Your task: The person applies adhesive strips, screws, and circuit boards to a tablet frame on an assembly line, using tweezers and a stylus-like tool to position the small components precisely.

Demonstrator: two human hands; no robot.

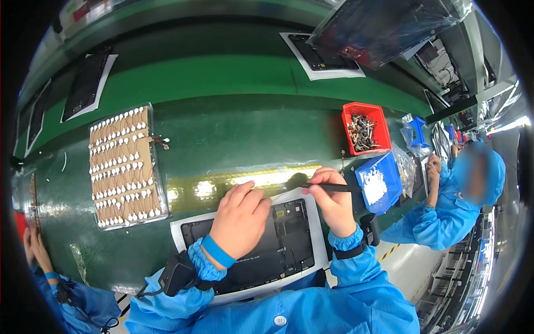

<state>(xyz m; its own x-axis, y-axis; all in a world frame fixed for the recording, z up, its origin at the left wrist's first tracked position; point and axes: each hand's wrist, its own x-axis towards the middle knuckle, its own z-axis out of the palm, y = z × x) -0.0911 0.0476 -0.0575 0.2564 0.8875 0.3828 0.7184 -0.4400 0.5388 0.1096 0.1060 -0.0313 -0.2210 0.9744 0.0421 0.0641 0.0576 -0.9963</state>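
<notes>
In my right hand (332, 203) I grip a slim black tool that looks like tweezers (342, 188), pinched between thumb and fingers. It lies nearly level above the far right corner of a black tablet housing (261, 256). My left hand (242, 220) reaches over the housing's far edge, palm down, its fingers stretched out onto a strip of small yellow pieces (208, 190). Whether the fingertips touch a piece is hidden. Under the housing lies a white sheet (320, 234).
Left stands a tray of white-tipped brown-wired parts (125, 167). A red bin (384, 131) of small metal parts and a blue bin (392, 178) of white bits sit right. More housings (89, 80) lie on the far green belt (211, 72). Co-workers (445, 217) work on both sides.
</notes>
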